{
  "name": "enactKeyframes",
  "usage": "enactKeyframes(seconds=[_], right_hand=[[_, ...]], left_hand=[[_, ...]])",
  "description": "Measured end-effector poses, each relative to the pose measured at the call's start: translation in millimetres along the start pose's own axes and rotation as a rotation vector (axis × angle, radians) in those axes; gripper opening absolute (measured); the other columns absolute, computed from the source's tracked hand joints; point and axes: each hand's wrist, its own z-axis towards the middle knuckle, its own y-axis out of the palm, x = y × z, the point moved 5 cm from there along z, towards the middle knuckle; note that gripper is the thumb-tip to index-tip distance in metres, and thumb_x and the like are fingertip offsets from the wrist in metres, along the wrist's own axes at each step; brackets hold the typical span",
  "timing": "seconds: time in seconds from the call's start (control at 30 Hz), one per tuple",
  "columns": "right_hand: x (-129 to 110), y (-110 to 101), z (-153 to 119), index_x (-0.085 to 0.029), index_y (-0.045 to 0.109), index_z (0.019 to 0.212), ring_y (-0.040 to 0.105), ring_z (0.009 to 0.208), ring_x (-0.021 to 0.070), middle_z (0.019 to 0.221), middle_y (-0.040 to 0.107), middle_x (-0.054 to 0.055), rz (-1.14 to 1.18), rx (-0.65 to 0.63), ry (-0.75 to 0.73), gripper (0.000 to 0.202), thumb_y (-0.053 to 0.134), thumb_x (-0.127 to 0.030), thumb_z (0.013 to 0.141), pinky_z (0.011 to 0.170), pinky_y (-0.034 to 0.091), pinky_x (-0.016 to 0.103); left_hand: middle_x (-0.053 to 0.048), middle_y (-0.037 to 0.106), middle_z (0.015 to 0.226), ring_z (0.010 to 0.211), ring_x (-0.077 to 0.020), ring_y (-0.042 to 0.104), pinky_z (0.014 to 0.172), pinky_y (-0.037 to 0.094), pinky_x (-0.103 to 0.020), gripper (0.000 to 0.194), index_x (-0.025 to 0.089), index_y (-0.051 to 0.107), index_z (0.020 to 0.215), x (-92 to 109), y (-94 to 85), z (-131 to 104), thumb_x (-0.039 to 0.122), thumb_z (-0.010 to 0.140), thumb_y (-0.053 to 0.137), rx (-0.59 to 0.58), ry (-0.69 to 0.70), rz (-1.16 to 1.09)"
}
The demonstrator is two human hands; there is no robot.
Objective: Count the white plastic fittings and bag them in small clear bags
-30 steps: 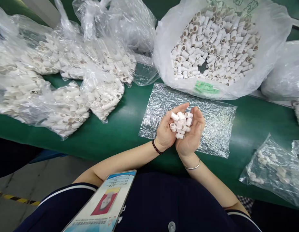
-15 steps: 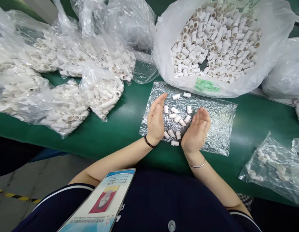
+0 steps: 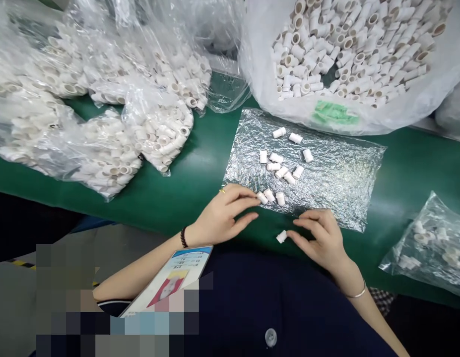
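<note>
Several short white pipe fittings (image 3: 282, 172) lie scattered on a flat, crinkled clear plastic bag (image 3: 337, 183). My left hand (image 3: 230, 213) is at the bag's lower left edge, its fingers apart and the fingertips beside a fitting (image 3: 262, 198). Below the bag's near edge, my right hand (image 3: 321, 238) has its thumb tip against one white fitting (image 3: 282, 236). Its index finger is raised above the thumb, with a gap between them.
A large open bag of white fittings (image 3: 334, 111) stands at the back right. Filled clear bags (image 3: 114, 158) crowd the left of the green table (image 3: 192, 178). Another clear bag with small white parts (image 3: 434, 243) lies at the right.
Both hands have moved down toward my body from the sides of the scattered fittings. My right thumb now touches the nearest fitting, which sits off the bag. The view has shifted slightly closer.
</note>
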Motion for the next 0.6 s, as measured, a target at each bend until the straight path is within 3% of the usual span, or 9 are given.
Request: enactKeyframes(seconds=[0.13,0.27,0.37,0.5,0.6], right_hand=[[-16.8,16.2,-16.0,-0.021,0.062,0.107,0.060,0.081,0.0178,0.094,0.066,0.006,-0.006,-0.226,-0.116,0.019,0.067,-0.027,0.090,0.066,0.048,0.034],[-23.0,16.2,-15.2,-0.019,0.061,0.104,0.061,0.078,0.0160,0.091,0.067,0.005,0.014,-0.257,-0.140,0.013,0.063,-0.022,0.092,0.067,0.049,0.032],[-21.0,7.1,-2.1,-0.019,0.060,0.105,0.063,0.080,0.0153,0.091,0.066,0.005,0.056,-0.137,-0.132,0.016,0.065,-0.017,0.090,0.071,0.054,0.031],[-4.9,-5.6,21.5,-0.021,0.060,0.104,0.065,0.079,0.0150,0.088,0.066,0.004,0.035,0.207,0.004,0.021,0.069,-0.014,0.086,0.069,0.056,0.028],[9.5,2.2,31.4,-0.021,0.059,0.109,0.066,0.093,0.0205,0.100,0.066,0.009,-0.012,0.214,0.117,0.023,0.068,-0.022,0.088,0.073,0.058,0.032]], left_hand=[[-0.011,0.069,0.103,0.096,-0.0259,0.063,0.088,0.049,-0.042,0.024,0.027,0.074,0.101,-1.2,18.2,-21.5,0.022,0.078,0.072,0.022,0.013,0.028],[-0.010,0.068,0.104,0.097,-0.0258,0.061,0.089,0.047,-0.043,0.021,0.027,0.074,0.101,0.1,22.5,-16.4,0.022,0.083,0.067,0.070,-0.018,0.081],[-0.009,0.068,0.096,0.091,-0.0247,0.060,0.085,0.047,-0.041,0.014,0.026,0.074,0.095,3.9,25.0,-9.4,0.022,0.085,0.064,0.054,0.016,0.134],[-0.009,0.067,0.091,0.090,-0.0230,0.060,0.082,0.050,-0.038,0.013,0.020,0.071,0.095,12.0,31.5,-10.4,0.018,0.088,0.061,0.023,0.185,0.266],[-0.013,0.067,0.102,0.105,-0.0247,0.060,0.094,0.051,-0.041,0.016,0.012,0.067,0.103,15.7,35.6,-15.9,0.014,0.088,0.060,0.006,0.303,0.373]])
